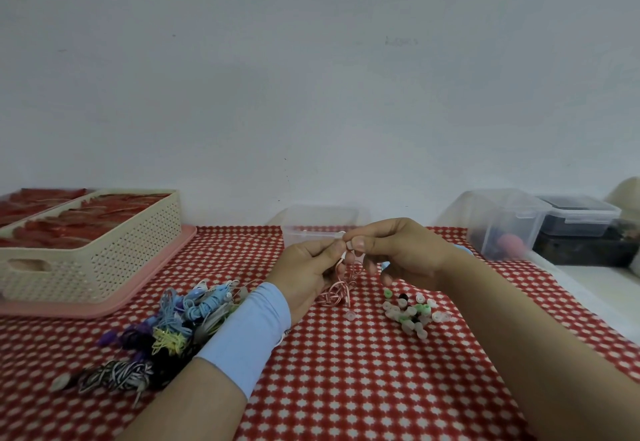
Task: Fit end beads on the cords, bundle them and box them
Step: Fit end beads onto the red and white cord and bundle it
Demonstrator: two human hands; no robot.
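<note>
Pinching the top end of a red-and-white cord [338,292] between thumb and forefinger, the left hand [308,274] meets the right hand [398,255] above the middle of the table [346,378], which is covered by a red checked cloth. The right hand pinches the same end with its thumb and forefinger, fingertip to fingertip with the left. Whether a bead sits between them is too small to tell. The rest of the cord hangs in loops below the hands, its lower coils resting on the cloth.

At five o'clock from the hands lies a pile of beads [410,312], clear, green and black, with a single clear bead [350,316] apart at six o'clock. At eight o'clock a heap of cords [173,319] in blue, purple, yellow and black-and-white lies beside the left wrist, which wears a pale blue sleeve [249,329]. A clear box [322,222] stands just behind the hands at twelve o'clock. At ten o'clock a cream basket [93,250] sits on a pink tray [104,307]. At two o'clock stands a clear tub [502,222].
</note>
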